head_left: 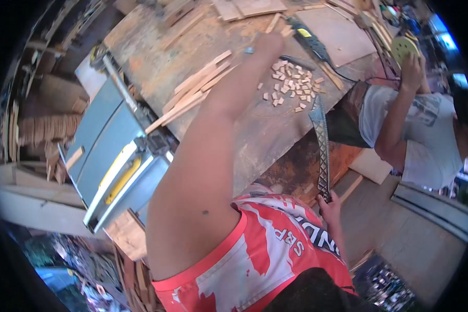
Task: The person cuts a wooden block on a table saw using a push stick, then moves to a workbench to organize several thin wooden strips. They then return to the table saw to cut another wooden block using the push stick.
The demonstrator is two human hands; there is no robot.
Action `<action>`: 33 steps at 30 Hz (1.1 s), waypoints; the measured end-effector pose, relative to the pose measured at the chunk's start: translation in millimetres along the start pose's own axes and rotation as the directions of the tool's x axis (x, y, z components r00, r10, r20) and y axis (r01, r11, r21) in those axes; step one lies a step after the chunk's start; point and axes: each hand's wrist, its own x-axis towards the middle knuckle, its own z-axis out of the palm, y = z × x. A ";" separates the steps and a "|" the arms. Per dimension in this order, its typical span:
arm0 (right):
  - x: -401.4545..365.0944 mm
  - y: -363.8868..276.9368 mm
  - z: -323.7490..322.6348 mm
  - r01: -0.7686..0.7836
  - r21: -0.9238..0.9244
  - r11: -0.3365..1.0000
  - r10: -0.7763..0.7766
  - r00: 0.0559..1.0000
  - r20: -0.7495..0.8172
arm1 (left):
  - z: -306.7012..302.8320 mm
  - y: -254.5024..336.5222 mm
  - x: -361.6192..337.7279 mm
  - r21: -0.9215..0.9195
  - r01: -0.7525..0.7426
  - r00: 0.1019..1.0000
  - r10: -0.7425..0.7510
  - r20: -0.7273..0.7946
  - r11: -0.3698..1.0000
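Observation:
My left arm stretches across the workbench [260, 130], and my left hand [271, 46] is at the far side near thin wood pieces; its fingers are blurred and turned away. Low on the right, my right hand [329, 206] grips the end of a long, dark strip with a lattice pattern [322, 148]. The strip's far end rises past the bench edge beside a pile of small wooden blocks [295, 82]. Behind the pile lies a dark, rod-like tool [298, 62]. A corded power tool with a yellow label [310, 40] rests to the right of my left hand.
Long wood strips [200, 86] lie on the bench beside my left arm. A table saw [106, 140] with a yellow part stands at left. On the right, a co-worker [416, 119] holds up a round, yellowish disc [404, 49]. A flat board [338, 39] lies farther back.

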 end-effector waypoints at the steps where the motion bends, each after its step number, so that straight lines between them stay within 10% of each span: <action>1: 5.6 -5.8 -0.8 -0.030 0.064 0.997 0.029 0.999 0.020 | -14.0 1.9 -1.4 -0.067 -0.043 0.998 0.040 -0.037 0.997; 9: 47.3 25.4 -0.4 0.284 0.021 0.959 -0.283 0.959 -0.029 | -125.3 69.6 -302.3 -0.167 0.124 0.942 -0.063 0.330 0.978; 12: 67.0 12.4 -0.8 0.197 0.053 0.979 -0.199 0.979 0.035 | -100.4 52.9 -351.3 -0.179 0.106 0.976 -0.068 0.206 0.978; 15: 86.0 8.7 -1.4 0.297 0.077 0.952 -0.301 0.952 0.056 | -130.7 67.3 -326.6 -0.083 0.251 0.964 -0.242 0.107 0.964; 21: 89.0 2.5 -4.7 0.338 0.069 0.939 -0.340 0.940 0.036 | -159.0 -90.6 -292.6 0.411 0.339 0.940 -0.323 -0.112 0.846; 33: 58.6 18.6 -1.2 0.222 0.148 0.964 -0.226 0.974 0.010 | -148.7 -78.5 -280.5 0.146 0.100 0.982 -0.121 0.144 0.984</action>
